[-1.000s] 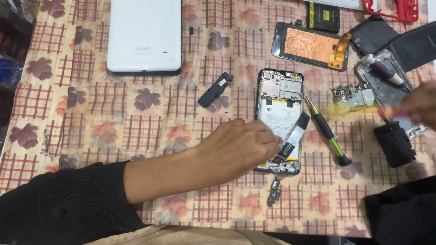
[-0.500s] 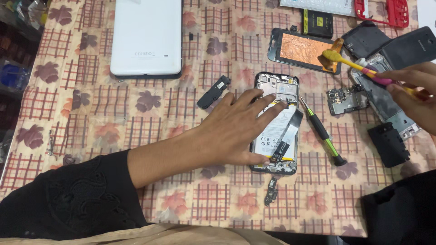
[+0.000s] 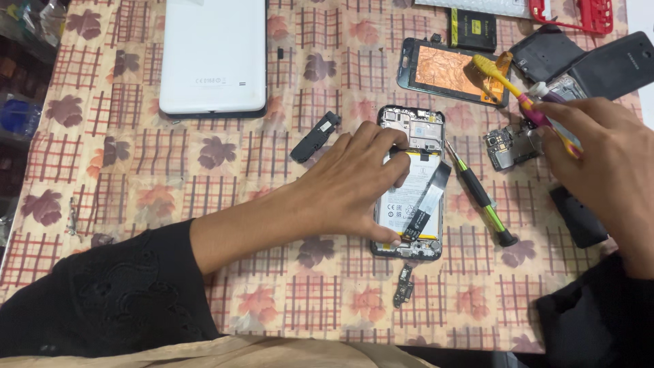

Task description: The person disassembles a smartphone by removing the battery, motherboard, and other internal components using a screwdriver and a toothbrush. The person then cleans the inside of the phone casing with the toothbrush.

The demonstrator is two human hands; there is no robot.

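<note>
The opened black phone with its white battery showing point(image 3: 409, 184) lay under the flat, spread left hand point(image 3: 347, 187).
The right hand point(image 3: 606, 157) gripped a yellow-headed toothbrush point(image 3: 524, 102); pressing the phone steady seemed wise.

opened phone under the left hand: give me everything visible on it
The phone lies flat on the patterned cloth, back cover off, long axis pointing away from the person. Black frame; white battery in the middle, a black flex cable across it, bare metal and board at the top. The left hand rests on its left side, fingers spread. A screwdriver lies just right, apart.
</note>
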